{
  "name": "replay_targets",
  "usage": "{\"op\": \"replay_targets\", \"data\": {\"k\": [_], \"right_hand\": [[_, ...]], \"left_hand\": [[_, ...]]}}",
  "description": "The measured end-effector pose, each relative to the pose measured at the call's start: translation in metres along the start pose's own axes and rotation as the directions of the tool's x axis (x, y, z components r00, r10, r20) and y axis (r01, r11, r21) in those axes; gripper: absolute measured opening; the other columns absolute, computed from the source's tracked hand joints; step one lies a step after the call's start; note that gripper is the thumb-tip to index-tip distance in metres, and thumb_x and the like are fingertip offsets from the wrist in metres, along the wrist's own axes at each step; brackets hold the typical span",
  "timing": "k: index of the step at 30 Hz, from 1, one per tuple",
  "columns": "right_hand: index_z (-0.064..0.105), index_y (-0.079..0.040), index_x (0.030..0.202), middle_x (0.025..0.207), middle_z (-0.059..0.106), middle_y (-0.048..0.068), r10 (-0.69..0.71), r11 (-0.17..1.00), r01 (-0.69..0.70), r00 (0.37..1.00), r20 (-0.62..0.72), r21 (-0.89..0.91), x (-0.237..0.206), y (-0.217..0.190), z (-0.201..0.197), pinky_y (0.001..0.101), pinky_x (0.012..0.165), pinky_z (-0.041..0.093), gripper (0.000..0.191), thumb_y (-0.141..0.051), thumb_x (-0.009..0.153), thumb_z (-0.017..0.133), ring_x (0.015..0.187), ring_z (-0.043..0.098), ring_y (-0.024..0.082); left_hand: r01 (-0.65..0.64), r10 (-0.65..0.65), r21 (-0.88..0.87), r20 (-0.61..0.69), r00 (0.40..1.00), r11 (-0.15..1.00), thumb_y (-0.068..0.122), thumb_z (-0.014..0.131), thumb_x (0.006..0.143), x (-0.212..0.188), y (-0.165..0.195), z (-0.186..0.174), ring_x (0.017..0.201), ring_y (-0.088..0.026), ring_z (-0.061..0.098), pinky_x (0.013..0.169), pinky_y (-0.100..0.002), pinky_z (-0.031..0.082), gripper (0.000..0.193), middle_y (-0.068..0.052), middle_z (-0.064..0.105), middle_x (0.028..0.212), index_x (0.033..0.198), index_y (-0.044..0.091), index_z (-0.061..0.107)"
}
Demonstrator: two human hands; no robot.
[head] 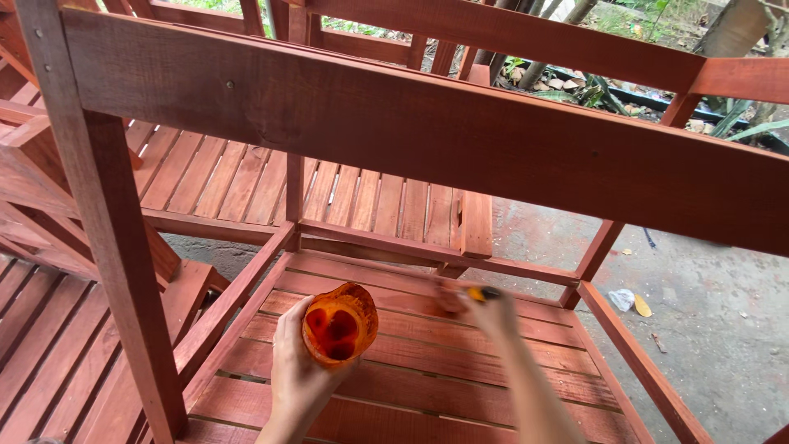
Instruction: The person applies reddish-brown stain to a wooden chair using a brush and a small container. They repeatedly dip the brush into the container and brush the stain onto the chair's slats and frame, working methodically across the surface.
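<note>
Head view: one stain cup (339,324), one brush (481,293)

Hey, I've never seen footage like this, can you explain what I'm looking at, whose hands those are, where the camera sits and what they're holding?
This is a single picture from a camera worn on a person's head, looking down at their own two bare hands. There is no machine here. The left hand holds a small cup with orange-red liquid inside. The right hand is blurred; it grips what looks like a brush against a slatted wooden shelf. All around stands reddish-brown wooden furniture: a thick beam crosses the top, with more slatted frames behind. To the right is a concrete floor with bits of litter.
</note>
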State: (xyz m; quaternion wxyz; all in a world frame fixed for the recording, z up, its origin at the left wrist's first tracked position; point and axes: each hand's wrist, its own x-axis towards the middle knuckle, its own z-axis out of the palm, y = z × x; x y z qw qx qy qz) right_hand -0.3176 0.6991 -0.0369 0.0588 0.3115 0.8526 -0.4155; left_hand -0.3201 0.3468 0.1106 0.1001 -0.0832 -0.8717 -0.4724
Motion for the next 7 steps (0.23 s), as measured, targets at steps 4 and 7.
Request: {"op": "replay_targets", "data": {"k": [4, 7], "right_hand": [[0.083, -0.040, 0.108, 0.089, 0.080, 0.000, -0.018, 0.927, -0.075, 0.970, -0.244, -0.367, -0.027, 0.052, -0.095, 0.0395, 0.068, 0.058, 0.026, -0.045, 0.084, 0.075, 0.082, 0.076, 0.021], [0.077, -0.045, 0.115, 0.092, 0.083, 0.001, 0.197, 0.885, -0.234, 0.972, -0.131, -0.402, -0.026, 0.042, -0.081, 0.0423, 0.072, 0.061, 0.025, -0.051, 0.091, 0.070, 0.081, 0.080, 0.025]], "left_hand": [[-0.008, 0.008, -0.016, 0.010, 1.000, 1.000, 0.013, 0.092, 0.050, 0.002, 0.000, 0.003, 0.114, -0.034, 0.059, 0.099, -0.044, 0.048, 0.090, -0.016, 0.061, 0.120, 0.130, 0.004, 0.052], [0.005, -0.004, -0.044, 0.006, 1.000, 0.999, 0.013, 0.091, 0.051, 0.002, -0.001, 0.003, 0.114, -0.032, 0.060, 0.099, -0.043, 0.049, 0.089, -0.015, 0.061, 0.121, 0.131, 0.005, 0.052]]}}
